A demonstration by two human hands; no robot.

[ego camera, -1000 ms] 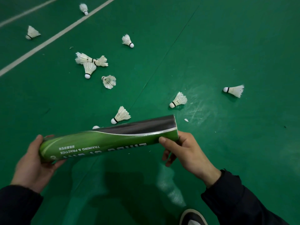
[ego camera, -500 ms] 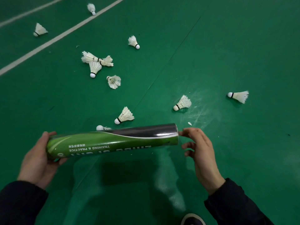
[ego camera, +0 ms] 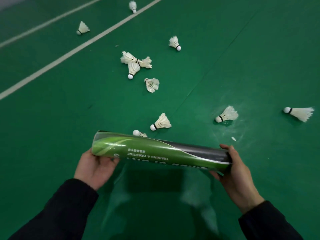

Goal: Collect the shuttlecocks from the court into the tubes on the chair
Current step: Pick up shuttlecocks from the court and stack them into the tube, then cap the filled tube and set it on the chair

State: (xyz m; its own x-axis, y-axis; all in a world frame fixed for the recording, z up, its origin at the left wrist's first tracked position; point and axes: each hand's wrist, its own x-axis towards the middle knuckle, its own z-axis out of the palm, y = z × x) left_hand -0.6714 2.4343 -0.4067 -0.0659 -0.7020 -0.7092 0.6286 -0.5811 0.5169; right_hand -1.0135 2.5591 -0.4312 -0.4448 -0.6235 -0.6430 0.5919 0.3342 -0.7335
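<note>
- shuttlecocks lie scattered over the green court floor [ego camera: 52, 118], which fills the whole view; two white lines [ego camera: 72, 51] run slantwise across its upper left part.
- green and black tube [ego camera: 161, 151] is held almost level above the floor, its left end a little higher than its right; upside-down white print reading "training & practice" shows on its green side.
- left hand [ego camera: 96, 168] grips the tube's green left end from below, palm up, fingers curled under it; a dark sleeve [ego camera: 57, 212] covers the arm.
- right hand [ego camera: 237, 175] holds the black right end, thumb on top near the rim and fingers wrapped under it; whether that end is capped or open cannot be told.
- far-right shuttlecock [ego camera: 300, 113] lies on its side, cork to the left, well apart from the others.
- shuttlecock beside scuffs [ego camera: 227, 115] lies on a patch of pale scratch marks, cork toward the lower left; a small white feather scrap [ego camera: 233, 138] lies near it.
- nearest whole shuttlecock [ego camera: 161, 122] lies just beyond the tube, cork to the lower left.
- half-hidden shuttlecock [ego camera: 138, 133] peeks over the tube's upper edge; only its cork and a bit of feather show.
- cluster of three shuttlecocks [ego camera: 134, 64] lies touching near the middle, with a ragged one [ego camera: 152, 84] just below it.
- three more lie farther off: one to the upper right of the cluster [ego camera: 174, 43], one between the lines [ego camera: 82, 28] and one on the line at the top [ego camera: 133, 6].
</note>
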